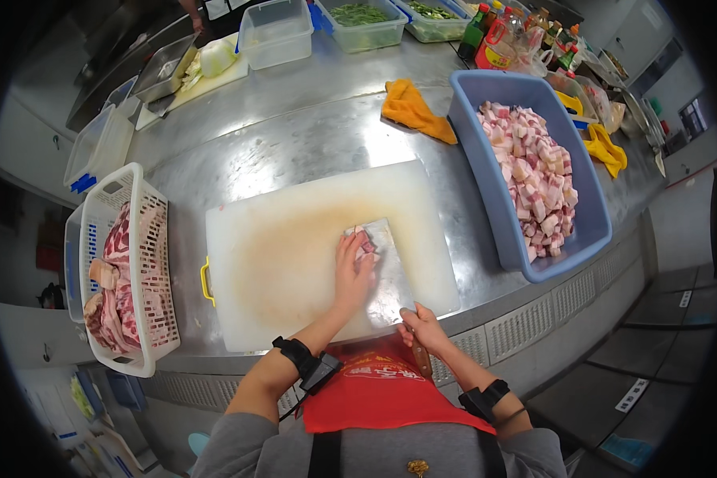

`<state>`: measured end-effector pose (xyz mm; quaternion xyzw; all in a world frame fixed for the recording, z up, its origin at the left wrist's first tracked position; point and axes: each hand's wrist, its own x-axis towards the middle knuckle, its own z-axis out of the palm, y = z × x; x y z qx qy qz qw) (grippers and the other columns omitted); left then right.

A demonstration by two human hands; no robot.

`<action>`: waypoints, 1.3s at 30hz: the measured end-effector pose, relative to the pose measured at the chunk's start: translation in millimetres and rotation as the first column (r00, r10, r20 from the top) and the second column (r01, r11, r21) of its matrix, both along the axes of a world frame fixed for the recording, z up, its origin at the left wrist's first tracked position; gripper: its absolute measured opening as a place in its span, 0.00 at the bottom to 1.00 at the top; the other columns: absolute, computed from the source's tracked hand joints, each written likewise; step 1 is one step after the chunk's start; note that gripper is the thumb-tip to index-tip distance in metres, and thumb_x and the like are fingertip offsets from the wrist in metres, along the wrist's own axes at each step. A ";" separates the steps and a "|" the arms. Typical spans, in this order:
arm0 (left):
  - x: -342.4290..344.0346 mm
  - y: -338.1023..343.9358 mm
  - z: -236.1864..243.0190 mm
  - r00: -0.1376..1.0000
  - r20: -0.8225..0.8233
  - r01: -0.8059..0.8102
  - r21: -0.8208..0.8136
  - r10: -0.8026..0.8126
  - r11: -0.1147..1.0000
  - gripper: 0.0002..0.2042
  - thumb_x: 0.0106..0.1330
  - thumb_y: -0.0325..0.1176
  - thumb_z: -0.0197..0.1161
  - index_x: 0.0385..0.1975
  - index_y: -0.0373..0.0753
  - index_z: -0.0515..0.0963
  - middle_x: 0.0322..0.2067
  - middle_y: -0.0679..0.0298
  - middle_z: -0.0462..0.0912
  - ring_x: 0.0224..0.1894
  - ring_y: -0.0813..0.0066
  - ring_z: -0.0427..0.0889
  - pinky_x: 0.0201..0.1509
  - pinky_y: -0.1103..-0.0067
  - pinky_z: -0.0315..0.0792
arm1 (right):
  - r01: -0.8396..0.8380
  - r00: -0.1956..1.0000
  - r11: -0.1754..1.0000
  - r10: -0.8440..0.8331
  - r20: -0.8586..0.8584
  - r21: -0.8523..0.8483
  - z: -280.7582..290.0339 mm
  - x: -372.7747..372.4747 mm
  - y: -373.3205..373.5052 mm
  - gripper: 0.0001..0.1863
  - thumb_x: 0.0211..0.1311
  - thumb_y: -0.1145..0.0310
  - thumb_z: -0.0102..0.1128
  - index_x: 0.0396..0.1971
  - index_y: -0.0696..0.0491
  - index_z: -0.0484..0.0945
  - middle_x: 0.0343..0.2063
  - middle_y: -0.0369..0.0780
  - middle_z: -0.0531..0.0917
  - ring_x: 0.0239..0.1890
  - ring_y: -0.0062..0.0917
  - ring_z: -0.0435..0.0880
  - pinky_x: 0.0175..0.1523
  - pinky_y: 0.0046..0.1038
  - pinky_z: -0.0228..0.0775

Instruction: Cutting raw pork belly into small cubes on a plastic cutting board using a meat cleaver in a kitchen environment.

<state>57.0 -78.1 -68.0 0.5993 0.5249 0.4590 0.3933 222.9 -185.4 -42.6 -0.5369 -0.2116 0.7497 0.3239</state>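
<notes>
My right hand (421, 325) is wrapped round the wooden handle of a cleaver (392, 275). The cleaver's broad blade lies flat over the right part of a white cutting board (251, 247). A few pieces of raw pork (362, 239) sit at the blade's far left corner. Against their left side rests my left hand (353, 275), its fingers curved over them and holding them to the blade. Its palm and some of the meat's underside are hidden. Brownish staining covers the board's middle.
To the right stands a blue-grey tub (474, 151) of diced pork. At left, a white slotted basket (139, 271) holds large raw meat pieces. An orange cloth (417, 110) lies beyond the board. Plastic containers (275, 36) and bottles (494, 48) line the far side; a person's hand (197, 24) shows there.
</notes>
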 end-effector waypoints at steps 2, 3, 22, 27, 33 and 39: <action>7.6 -0.9 12.9 0.996 0.076 0.040 -0.022 -0.038 0.999 0.23 0.63 0.31 0.54 0.59 0.35 0.66 0.63 0.50 0.59 0.69 0.54 0.49 0.68 0.66 0.50 | 0.039 0.997 0.999 -0.041 -0.070 -0.029 -5.1 3.8 -1.0 0.08 0.66 0.66 0.49 0.40 0.53 0.65 0.17 0.36 0.70 0.14 0.17 0.66 0.18 0.21 0.61; 12.6 -0.3 25.1 0.984 0.159 0.085 -0.042 -0.077 0.995 0.24 0.63 0.30 0.52 0.60 0.34 0.64 0.65 0.50 0.56 0.70 0.55 0.46 0.70 0.66 0.47 | 0.074 0.988 0.994 -0.084 -0.132 -0.076 -3.1 8.6 -1.4 0.08 0.66 0.66 0.49 0.40 0.52 0.64 0.18 0.36 0.70 0.14 0.17 0.65 0.18 0.20 0.60; -57.1 12.2 62.2 0.980 -0.061 -0.179 0.150 0.189 0.972 0.23 0.65 0.37 0.53 0.60 0.41 0.63 0.65 0.56 0.53 0.67 0.59 0.53 0.68 0.59 0.47 | -0.294 -0.206 0.739 -0.668 0.715 0.606 150.9 260.7 2.0 0.07 0.64 0.70 0.48 0.30 0.58 0.70 0.17 0.47 0.75 0.18 0.36 0.75 0.25 0.34 0.65; -88.2 1.2 75.8 0.927 -0.144 -0.310 0.226 0.346 0.924 0.22 0.64 0.35 0.55 0.58 0.40 0.64 0.64 0.55 0.54 0.66 0.58 0.54 0.67 0.59 0.50 | -0.083 0.056 0.534 -0.840 0.539 0.841 150.5 255.2 26.8 0.08 0.66 0.69 0.47 0.28 0.57 0.68 0.15 0.41 0.73 0.17 0.24 0.73 0.22 0.29 0.62; -143.8 -16.3 83.6 0.793 -0.241 -0.425 0.438 0.559 0.792 0.24 0.54 0.26 0.63 0.53 0.39 0.69 0.55 0.52 0.65 0.63 0.53 0.59 0.66 0.65 0.52 | 0.454 0.765 0.683 -0.628 0.142 0.572 152.6 174.0 49.2 0.07 0.67 0.63 0.48 0.39 0.49 0.68 0.14 0.31 0.68 0.10 0.12 0.62 0.12 0.15 0.54; -230.8 -71.6 158.8 0.648 -0.323 -0.498 0.505 0.690 0.705 0.21 0.53 0.25 0.62 0.49 0.37 0.71 0.57 0.51 0.60 0.62 0.54 0.62 0.63 0.68 0.58 | -0.082 0.962 0.890 -0.047 0.268 0.449 51.6 62.8 79.8 0.09 0.64 0.65 0.53 0.35 0.53 0.66 0.14 0.35 0.71 0.10 0.15 0.67 0.13 0.19 0.57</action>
